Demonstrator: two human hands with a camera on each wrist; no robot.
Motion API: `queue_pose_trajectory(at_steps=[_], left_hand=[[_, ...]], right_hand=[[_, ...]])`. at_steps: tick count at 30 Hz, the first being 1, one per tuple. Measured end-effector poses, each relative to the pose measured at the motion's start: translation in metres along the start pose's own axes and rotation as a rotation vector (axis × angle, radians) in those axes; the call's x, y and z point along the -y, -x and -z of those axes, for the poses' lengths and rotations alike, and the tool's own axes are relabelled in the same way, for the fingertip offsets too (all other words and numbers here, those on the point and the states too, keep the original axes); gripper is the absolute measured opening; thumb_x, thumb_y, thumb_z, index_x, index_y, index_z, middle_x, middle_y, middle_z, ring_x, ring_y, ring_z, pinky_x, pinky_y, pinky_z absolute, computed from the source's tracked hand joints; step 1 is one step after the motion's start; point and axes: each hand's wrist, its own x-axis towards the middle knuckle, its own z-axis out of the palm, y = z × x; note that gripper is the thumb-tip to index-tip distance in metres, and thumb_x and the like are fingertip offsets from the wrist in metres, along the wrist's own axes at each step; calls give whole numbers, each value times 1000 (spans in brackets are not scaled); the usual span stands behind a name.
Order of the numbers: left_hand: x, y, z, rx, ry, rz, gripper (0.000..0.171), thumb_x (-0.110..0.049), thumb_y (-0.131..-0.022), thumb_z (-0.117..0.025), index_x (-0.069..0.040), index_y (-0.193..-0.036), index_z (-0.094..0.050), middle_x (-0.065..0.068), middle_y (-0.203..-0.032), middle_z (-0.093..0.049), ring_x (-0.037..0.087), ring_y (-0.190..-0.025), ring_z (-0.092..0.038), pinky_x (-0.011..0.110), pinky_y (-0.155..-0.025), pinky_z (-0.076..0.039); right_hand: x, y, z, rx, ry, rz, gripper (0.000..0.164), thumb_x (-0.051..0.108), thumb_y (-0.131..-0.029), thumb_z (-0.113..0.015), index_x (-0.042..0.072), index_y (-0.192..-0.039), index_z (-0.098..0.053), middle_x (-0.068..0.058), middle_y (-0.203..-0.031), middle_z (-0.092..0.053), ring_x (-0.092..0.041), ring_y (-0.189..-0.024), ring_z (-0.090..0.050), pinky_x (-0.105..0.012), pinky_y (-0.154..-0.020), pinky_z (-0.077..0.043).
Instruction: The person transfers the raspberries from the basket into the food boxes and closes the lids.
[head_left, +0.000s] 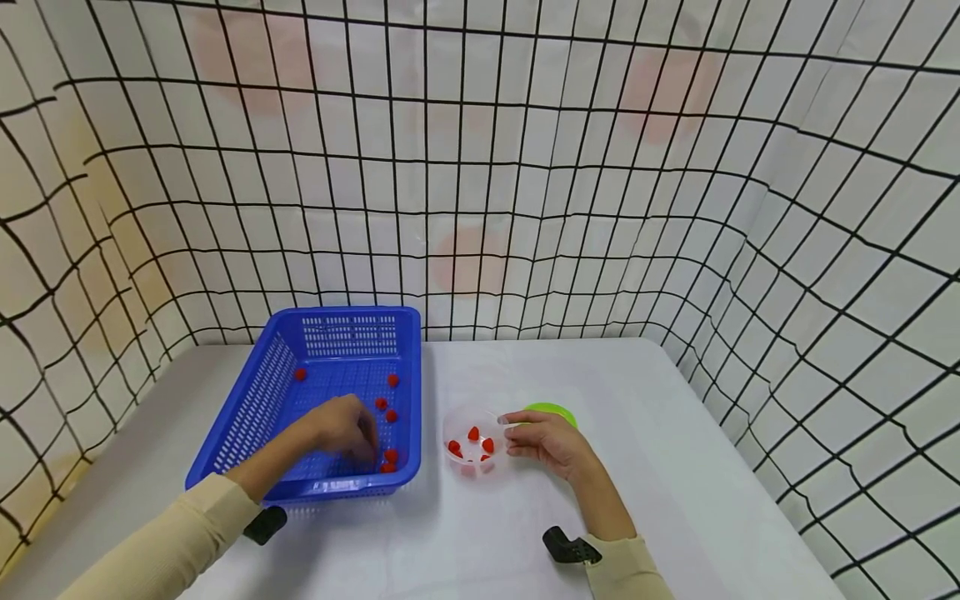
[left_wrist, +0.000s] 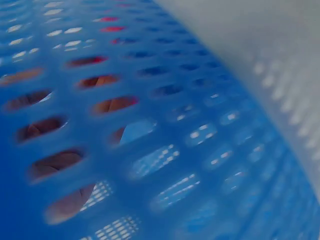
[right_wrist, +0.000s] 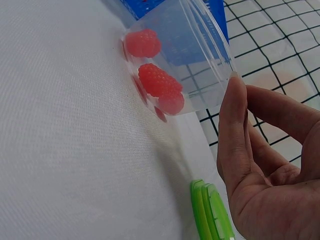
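Observation:
In the head view, my left hand (head_left: 347, 427) reaches down into a blue plastic basket (head_left: 408, 350), beside red raspberries (head_left: 391, 456) near its right wall. Its fingertips are hidden, so whether it pinches a berry is unclear; the left wrist view shows skin and some red through the basket's slots (left_wrist: 115, 105). My right hand (head_left: 551, 442) holds the right rim of a clear plastic tub (head_left: 453, 421) at the fingertips. Several raspberries (right_wrist: 159, 80) lie at the bottom of the tub, which stands on the white tabletop.
Behind the right hand lies a bright green lid (head_left: 557, 409), partly covered by it. More raspberries (head_left: 301, 374) are scattered over the basket floor. Black netting (head_left: 426, 208) in front of white sheeting encloses the back and sides of the white table (head_left: 480, 550).

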Motion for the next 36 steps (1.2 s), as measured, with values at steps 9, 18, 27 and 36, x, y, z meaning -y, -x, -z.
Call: queue_pose_trajectory(at_steps=[9,18,27,36], left_hand=[[-17,5,29,-34,38,-57,9,-13,-85,-81,-9,-88,-74,5,-83,-72,24,-79,-69,37,-76,-62],[-49,8,39,-57,89,-182,10,-16,-87,-79,-9,-93,-76,4,-87,-74,19,-79,-68,34,-76,-60],[-85,-4,27,-56,144,-247,9,-17,-86,-81,-11,-91,-76,1,-85,-75,25,-83,-71,33,-74,-60],[-107,-20,8,-68,149,-259,9,-18,-86,-80,-12,-93,-77,-1,-83,-75,15,-75,-69,31,-74,-60]], right_hand=[[2,1,0,-6,-5,7,40,2,-91,-71,-8,-129,-63,-17,-101,-74,-18,-70,-73,-30,-75,-63],[2,0,1,17,-3,9,43,2,-91,-70,-11,-131,-60,-12,-94,-74,-16,-69,-72,-28,-74,-63],[0,0,1,39,-9,22,43,-1,-92,-68,-13,-132,-57,-8,-89,-74,-16,-69,-72,-28,-73,-63],[0,0,1,30,-1,13,44,2,-92,-69,-12,-132,-58,-10,-93,-73,-16,-70,-72,-29,-75,-63]])
